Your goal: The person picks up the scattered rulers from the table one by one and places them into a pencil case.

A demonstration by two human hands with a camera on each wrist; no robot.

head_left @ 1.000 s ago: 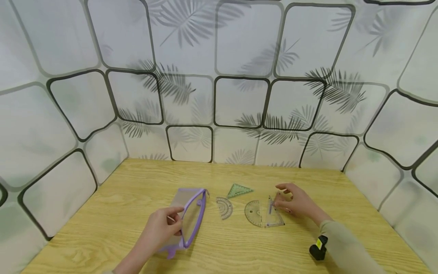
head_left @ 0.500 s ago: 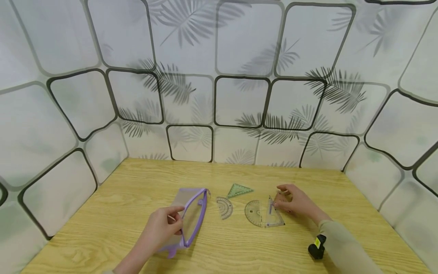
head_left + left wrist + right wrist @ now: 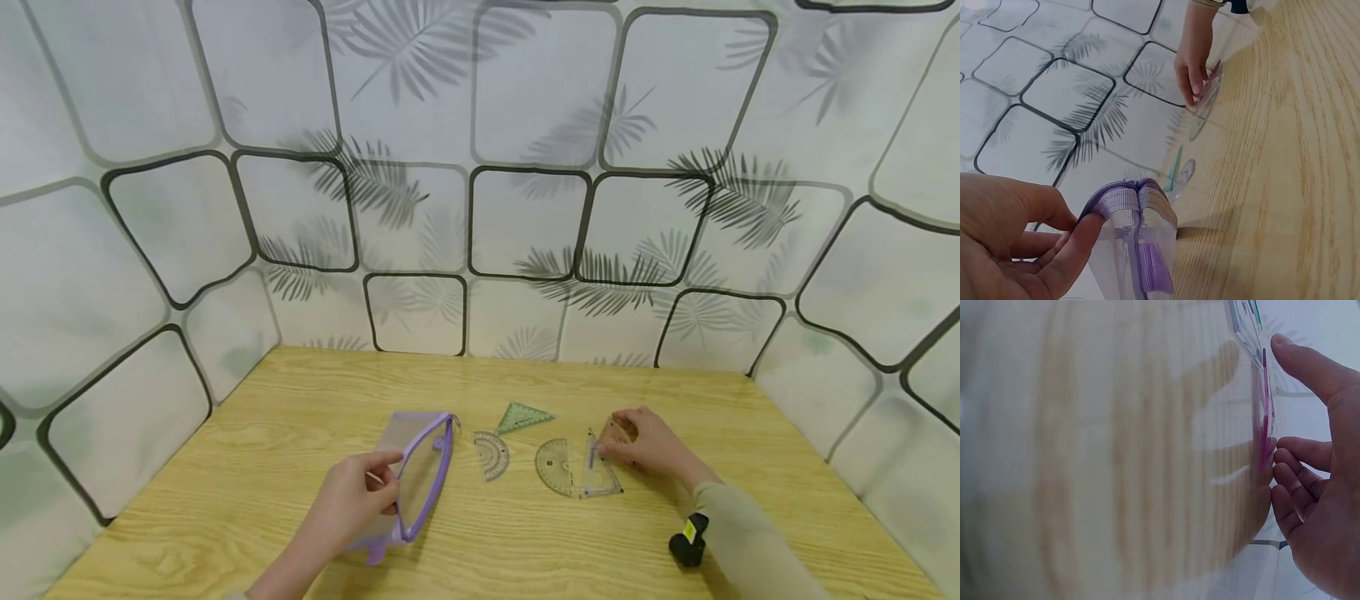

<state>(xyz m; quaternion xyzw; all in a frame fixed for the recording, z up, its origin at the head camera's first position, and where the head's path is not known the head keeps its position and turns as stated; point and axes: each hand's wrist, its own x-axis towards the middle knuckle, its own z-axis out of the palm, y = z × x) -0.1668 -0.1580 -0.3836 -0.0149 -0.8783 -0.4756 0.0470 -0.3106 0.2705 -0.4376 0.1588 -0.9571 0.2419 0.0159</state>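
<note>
My left hand [image 3: 358, 492] pinches the rim of a translucent pouch with purple zip edging [image 3: 442, 467]; its mouth gapes toward the right. In the left wrist view, thumb and fingertips hold the purple zip band. My right hand [image 3: 651, 446] is low over the table, fingertips touching a thin pink-edged plastic piece [image 3: 1264, 419], thumb spread apart from the fingers. Its shape is mostly hidden by the hand. Directly left of it lies a clear set square [image 3: 602, 475], then a clear semicircular protractor [image 3: 553, 465].
A smaller protractor [image 3: 492, 455] lies between pouch and hand, with a green set square [image 3: 522, 416] behind it. A black object with a yellow label [image 3: 688, 540] sits by the right sleeve. Patterned fabric [image 3: 517, 321] rises behind the wooden table [image 3: 487, 558].
My right hand shifts slightly left and its forefinger comes lower, closer to the thumb. The black object by the sleeve appears a little further left. My left hand and the pouch stay put.
</note>
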